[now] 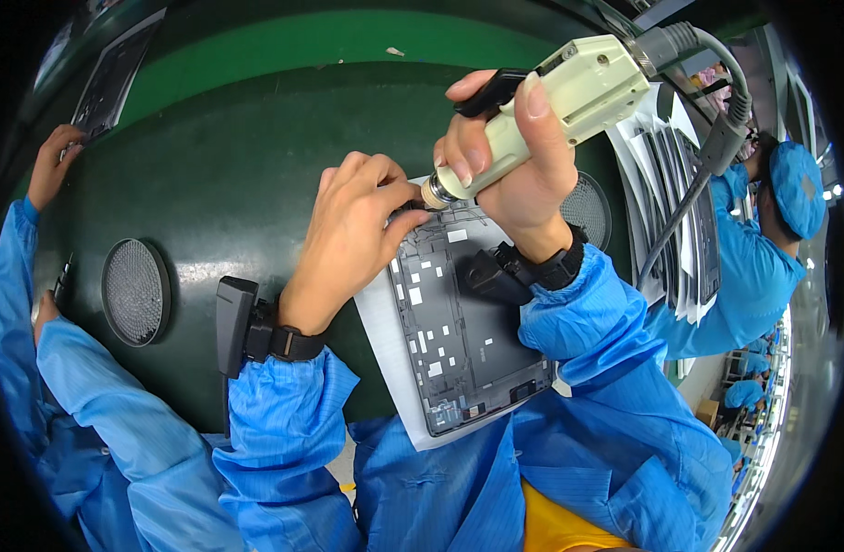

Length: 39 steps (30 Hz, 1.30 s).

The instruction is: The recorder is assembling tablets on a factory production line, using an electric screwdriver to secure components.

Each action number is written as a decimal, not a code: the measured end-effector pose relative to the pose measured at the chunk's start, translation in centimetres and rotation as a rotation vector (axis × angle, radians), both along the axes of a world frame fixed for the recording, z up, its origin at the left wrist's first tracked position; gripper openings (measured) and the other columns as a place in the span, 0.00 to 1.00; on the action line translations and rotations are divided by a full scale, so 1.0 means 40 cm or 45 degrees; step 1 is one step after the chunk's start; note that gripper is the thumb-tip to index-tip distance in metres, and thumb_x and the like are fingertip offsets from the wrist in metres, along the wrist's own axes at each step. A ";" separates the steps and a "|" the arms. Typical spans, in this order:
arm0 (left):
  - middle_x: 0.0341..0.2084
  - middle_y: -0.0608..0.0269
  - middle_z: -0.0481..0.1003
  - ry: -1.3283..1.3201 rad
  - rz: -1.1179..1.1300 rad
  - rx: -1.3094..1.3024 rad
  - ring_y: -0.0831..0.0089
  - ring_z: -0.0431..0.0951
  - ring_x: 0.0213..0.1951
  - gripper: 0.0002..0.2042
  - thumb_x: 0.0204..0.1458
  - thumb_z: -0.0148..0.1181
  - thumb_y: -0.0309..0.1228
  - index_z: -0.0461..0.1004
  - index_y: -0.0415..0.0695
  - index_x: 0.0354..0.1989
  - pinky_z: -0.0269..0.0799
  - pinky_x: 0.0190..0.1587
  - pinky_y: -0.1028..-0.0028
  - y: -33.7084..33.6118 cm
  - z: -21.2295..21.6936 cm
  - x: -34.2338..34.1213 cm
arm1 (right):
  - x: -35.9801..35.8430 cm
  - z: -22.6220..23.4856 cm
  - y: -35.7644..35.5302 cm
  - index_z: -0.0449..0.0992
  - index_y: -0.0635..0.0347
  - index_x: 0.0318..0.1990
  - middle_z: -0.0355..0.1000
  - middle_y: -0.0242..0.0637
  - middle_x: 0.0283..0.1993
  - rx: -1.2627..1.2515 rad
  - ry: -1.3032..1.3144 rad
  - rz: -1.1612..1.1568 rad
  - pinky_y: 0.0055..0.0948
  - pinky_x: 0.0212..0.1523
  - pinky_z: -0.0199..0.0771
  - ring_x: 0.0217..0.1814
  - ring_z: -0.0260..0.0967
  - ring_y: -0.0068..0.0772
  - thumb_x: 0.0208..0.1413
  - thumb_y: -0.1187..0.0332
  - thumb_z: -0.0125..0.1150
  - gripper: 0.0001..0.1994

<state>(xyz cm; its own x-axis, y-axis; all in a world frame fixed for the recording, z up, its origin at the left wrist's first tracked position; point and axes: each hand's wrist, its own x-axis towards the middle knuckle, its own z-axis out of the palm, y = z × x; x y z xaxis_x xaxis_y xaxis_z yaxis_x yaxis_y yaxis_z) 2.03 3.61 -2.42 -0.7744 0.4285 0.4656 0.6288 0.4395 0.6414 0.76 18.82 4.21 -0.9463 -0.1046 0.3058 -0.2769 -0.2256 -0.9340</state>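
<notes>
Right hand (519, 161) fisted around cream plastic screwdriver (551, 106), left hand (353, 230) curled, fingertips on flat grey panel (459, 340)

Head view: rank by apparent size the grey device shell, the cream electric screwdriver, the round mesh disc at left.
1. grey device shell
2. cream electric screwdriver, though it is raised toward the camera, so it reads bigger
3. round mesh disc

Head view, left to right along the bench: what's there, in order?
Co-worker's blue sleeve → round mesh disc → left hand → right hand holding the electric screwdriver over the grey tablet back panel → stack of flat panels → another worker in a blue cap.
</notes>
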 end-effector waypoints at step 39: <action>0.33 0.63 0.71 -0.223 -0.041 -0.136 0.64 0.66 0.41 0.17 0.36 0.66 0.31 0.76 0.41 0.37 0.57 0.45 0.67 -0.040 0.009 -0.015 | -0.012 -0.019 -0.010 0.68 0.72 0.38 0.59 0.33 0.13 0.066 0.034 -0.045 0.28 0.24 0.67 0.15 0.57 0.24 0.57 0.52 0.43 0.24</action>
